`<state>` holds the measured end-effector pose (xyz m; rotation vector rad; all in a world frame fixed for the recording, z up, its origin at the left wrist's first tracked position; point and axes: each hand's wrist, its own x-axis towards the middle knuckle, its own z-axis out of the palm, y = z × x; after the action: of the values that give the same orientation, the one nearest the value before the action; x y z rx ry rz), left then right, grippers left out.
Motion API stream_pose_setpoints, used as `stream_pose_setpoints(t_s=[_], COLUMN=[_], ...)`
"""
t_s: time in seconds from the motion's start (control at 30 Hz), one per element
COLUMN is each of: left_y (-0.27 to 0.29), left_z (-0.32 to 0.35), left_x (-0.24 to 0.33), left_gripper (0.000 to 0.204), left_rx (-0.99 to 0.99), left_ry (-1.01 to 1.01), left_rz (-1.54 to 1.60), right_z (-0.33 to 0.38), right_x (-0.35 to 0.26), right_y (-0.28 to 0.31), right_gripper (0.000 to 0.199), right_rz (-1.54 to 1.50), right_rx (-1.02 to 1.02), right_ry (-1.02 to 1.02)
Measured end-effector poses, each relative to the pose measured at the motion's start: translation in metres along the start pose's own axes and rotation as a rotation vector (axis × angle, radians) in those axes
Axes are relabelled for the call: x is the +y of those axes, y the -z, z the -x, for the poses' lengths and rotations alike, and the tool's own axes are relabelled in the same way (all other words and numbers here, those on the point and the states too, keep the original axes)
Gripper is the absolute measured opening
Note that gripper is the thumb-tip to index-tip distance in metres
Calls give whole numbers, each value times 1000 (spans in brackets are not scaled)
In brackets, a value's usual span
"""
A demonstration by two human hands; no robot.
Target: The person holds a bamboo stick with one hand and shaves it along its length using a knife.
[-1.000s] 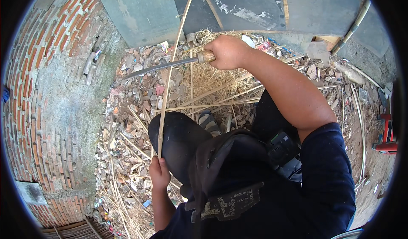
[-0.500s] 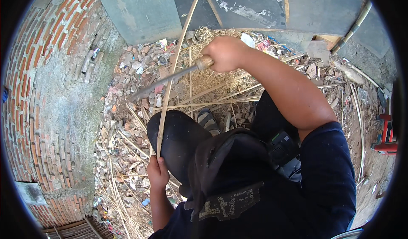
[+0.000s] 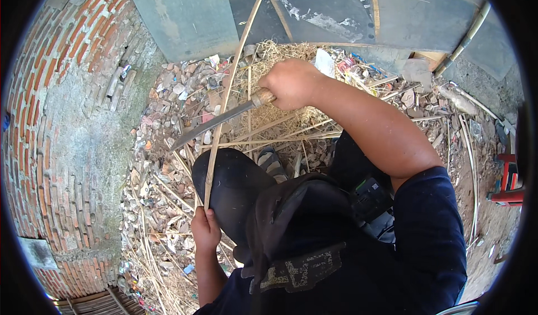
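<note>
My left hand (image 3: 206, 230) is closed round the near end of a long, pale wooden strip (image 3: 231, 79), which looks like split bamboo. The strip slants away over my left knee toward the grey panels. In my right hand (image 3: 292, 83) is the wooden handle of a machete (image 3: 216, 121). Its long blade points left and crosses the strip above the knee; whether the edge touches the strip I cannot tell. Fine curled shavings (image 3: 274, 110) lie heaped on the ground below my right hand.
A weathered brick wall (image 3: 67, 141) rises on the left. Grey panels (image 3: 330, 15) stand at the far side. Stone rubble and litter (image 3: 162, 203) cover the ground, with several loose strips (image 3: 471, 163) on it. Something red (image 3: 509, 183) is at the right edge.
My right hand and the machete have come slightly nearer and to the left along the strip. The blade, blurred before, is sharper now. My left hand keeps its grip.
</note>
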<state>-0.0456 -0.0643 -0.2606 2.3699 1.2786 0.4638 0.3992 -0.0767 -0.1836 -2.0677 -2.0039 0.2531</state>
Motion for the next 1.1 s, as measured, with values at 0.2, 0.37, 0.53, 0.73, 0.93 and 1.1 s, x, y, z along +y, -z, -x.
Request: stream_pose_setpoints(t_s=[0.2, 0.37, 0.53, 0.73, 0.93, 1.1], left_y=[-1, 3, 9, 14, 15, 13], left_z=[1, 5, 22, 21, 24, 23], left_x=[3, 1, -5, -5, -9, -16], left_gripper=[39, 37, 43, 42, 46, 39], left_rx=[46, 28, -23, -71, -84, -31], left_ry=[-2, -29, -47, 21, 42, -43], left_rz=[-46, -85, 12, 42, 31, -37], right_z=[-14, -3, 4, -5, -3, -4], right_x=[53, 44, 20, 82, 34, 37], right_y=[-11, -5, 13, -5, 1, 2], right_gripper=[22, 17, 18, 30, 15, 19], right_rz=[-149, -111, 15, -136, -100, 97], right_rx=[85, 175, -24, 252, 144, -59], right_ry=[-198, -186, -72, -333, -70, -52])
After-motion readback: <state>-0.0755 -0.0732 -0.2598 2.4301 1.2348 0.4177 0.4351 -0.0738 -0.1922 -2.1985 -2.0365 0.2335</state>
